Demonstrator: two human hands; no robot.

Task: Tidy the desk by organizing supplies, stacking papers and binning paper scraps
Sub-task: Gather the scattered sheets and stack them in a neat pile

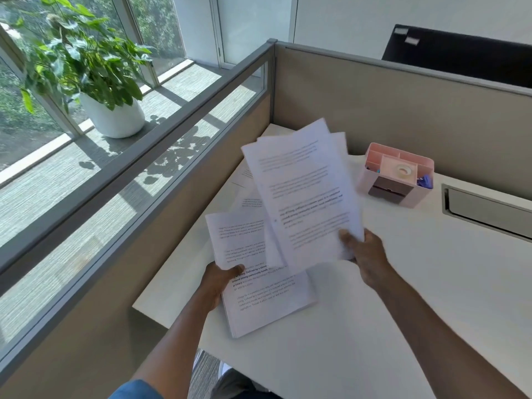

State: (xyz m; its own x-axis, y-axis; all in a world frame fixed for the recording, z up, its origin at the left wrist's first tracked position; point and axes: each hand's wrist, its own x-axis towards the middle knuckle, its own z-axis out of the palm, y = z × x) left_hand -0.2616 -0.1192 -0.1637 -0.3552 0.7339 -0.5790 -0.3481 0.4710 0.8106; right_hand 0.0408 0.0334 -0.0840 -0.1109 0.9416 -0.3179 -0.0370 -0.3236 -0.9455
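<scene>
My right hand [365, 254] pinches the lower right corner of a fanned bundle of printed sheets [302, 194], held up above the white desk [403, 298]. My left hand [220, 280] grips the left edge of a thicker stack of printed papers [259, 283], thumb on top, low over the desk's left part. More loose sheets [247, 180] lie on the desk behind, partly hidden by the raised bundle. A pink desk organizer [395, 174] stands at the back with a tape roll and blue clips inside.
Beige partition walls [374, 105] close the desk at the back and left. A metal cable tray slot [486, 208] is set in the desk at right. Beyond the partition stand a potted plant [95, 82] by the window and a black chair back [460, 53].
</scene>
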